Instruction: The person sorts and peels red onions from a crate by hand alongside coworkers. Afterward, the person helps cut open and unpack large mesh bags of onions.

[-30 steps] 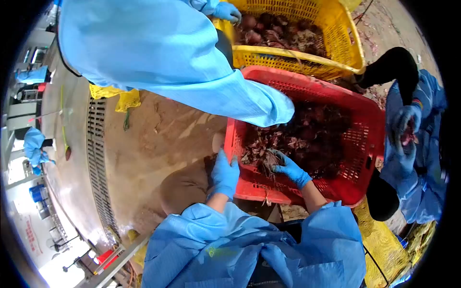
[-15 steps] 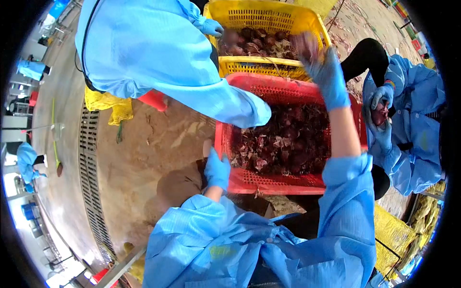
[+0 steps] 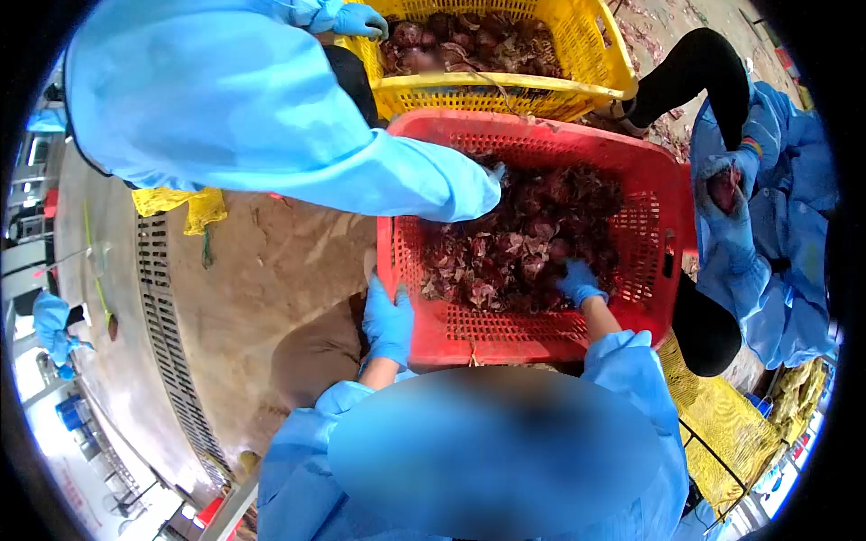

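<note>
A red plastic crate (image 3: pixel 505 350) stands before me, holding many dark red onions (image 3: pixel 532 243) with loose dry skins. My left hand (image 3: pixel 388 323), in a blue glove, is at the crate's near left side, its thumb by the rim and its fingers along the outside. Inside the crate, my right hand (image 3: pixel 580 282), also gloved in blue, touches the onions near the right front. Its fingers are stretched and partly lost among them. From the left, a co-worker's blue sleeve (image 3: pixel 433 185) crosses the rim, with the gloved hand mostly hidden over the onions.
Behind stands a yellow crate (image 3: pixel 591 54) of onions, with the co-worker's other gloved hand (image 3: pixel 361 20) at its left edge. Another person (image 3: pixel 776 225) sits at right holding an onion (image 3: pixel 724 189). A floor drain grate (image 3: pixel 171 361) runs along the left; yellow mesh sacks (image 3: pixel 726 433) lie at right.
My right hand has come down from the yellow crate, where it had a blurred onion, into the red crate. My left hand remains at the rim. The view has shifted slightly.
</note>
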Tool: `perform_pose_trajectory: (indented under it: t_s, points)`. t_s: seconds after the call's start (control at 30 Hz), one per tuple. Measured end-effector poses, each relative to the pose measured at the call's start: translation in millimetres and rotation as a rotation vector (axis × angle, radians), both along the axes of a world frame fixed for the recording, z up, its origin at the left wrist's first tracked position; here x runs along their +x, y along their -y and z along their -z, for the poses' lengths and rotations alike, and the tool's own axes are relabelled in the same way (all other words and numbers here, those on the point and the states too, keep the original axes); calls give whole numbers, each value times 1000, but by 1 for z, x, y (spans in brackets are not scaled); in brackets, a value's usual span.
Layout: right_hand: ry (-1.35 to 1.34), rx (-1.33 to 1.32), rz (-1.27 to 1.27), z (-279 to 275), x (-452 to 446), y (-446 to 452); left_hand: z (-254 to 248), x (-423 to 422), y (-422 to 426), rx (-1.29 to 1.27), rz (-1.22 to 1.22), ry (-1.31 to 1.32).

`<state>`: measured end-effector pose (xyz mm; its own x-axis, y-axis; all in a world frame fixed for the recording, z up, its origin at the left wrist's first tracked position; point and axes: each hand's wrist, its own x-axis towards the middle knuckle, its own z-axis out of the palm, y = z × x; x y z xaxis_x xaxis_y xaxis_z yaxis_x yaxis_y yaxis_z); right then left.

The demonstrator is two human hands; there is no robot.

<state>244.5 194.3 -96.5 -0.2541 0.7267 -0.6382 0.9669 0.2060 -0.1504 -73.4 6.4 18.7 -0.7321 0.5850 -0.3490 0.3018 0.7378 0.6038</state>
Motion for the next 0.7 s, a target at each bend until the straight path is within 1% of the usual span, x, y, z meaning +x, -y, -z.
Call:
perform_pose_trajectory:
  t_s: [0.03, 0.07, 0.13, 0.17, 0.23, 0.27, 0.3, 0.37, 0.43, 0.47, 0.5, 0.57, 0.63, 0.67, 0.7]
  points:
    - [36, -1, -67, 1, -2, 16, -4, 1, -2, 5, 3, -24]
    - [30, -8, -71, 3, -7, 21, -5, 2, -2, -2, 0, -30]
    - [208, 27, 24, -7, -26, 27, -7, 2, -4, -108, -13, -39]
    - [197, 26, 29, 9, -21, 26, -5, 0, -4, -108, -9, -50]
    - [-127, 11, 329, 47, 2, 27, 3, 1, 1, -93, 23, -103]
    - [-469, -273, 416, -16, -18, 15, 7, 0, 2, -86, 24, -101]
    - [-467, -264, 413, -24, -26, 17, 9, -1, 4, -50, 26, -84]
    - [-1024, -480, 640, -37, -35, 27, 10, 0, 5, -9, 29, -67]
    - [-1194, -576, 793, -64, -53, 36, 5, 0, 1, -80, 19, -104]
    - [-1333, -518, 730, -65, -62, 40, 2, 1, -1, -64, 24, -108]
    - [-1452, -757, 846, -83, -70, 46, -2, 1, -2, -67, 19, -85]
    - [-1670, -998, 966, -110, -89, 58, -2, 1, 0, -53, 17, -66]
    - [-1742, -987, 959, -117, -99, 67, 3, 0, 2, -69, 37, -114]
    - [-1804, -1005, 1001, -121, -103, 69, 5, 0, 3, -55, 39, -117]
    - [-1865, -1023, 1045, -126, -108, 72, -3, 1, 1, -54, 30, -81]
